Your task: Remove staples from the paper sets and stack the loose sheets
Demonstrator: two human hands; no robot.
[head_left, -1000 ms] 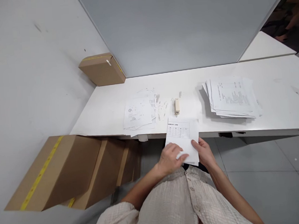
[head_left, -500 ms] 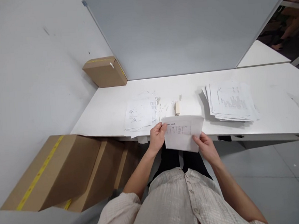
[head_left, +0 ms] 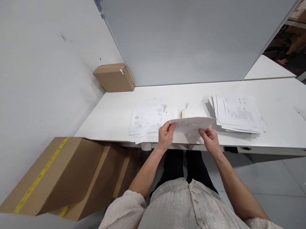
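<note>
A printed sheet of paper (head_left: 189,125) is held tilted above the desk's front edge, its printing seen at a steep slant. My left hand (head_left: 166,136) pinches its left side, and my right hand (head_left: 209,139) grips the right side between thumb and fingers. Just behind the sheet a small pale wooden block (head_left: 183,113) stands on the desk, its lower part hidden by the paper. Left of my hands lies a loose pile of printed papers (head_left: 144,120). To the right sits a thicker stack of papers (head_left: 238,110) with uneven edges.
The white desk (head_left: 116,110) meets a grey board (head_left: 189,38) at its back. A cardboard box (head_left: 116,78) stands in the back left corner. Larger cardboard boxes (head_left: 55,177) with yellow tape lean below at the left. Part of a shelf shows at the far right.
Both hands have raised the sheet's lower edge and tipped it flatter, moving slightly right over the desk. The view has shifted a little. Both paper piles stay where they were.
</note>
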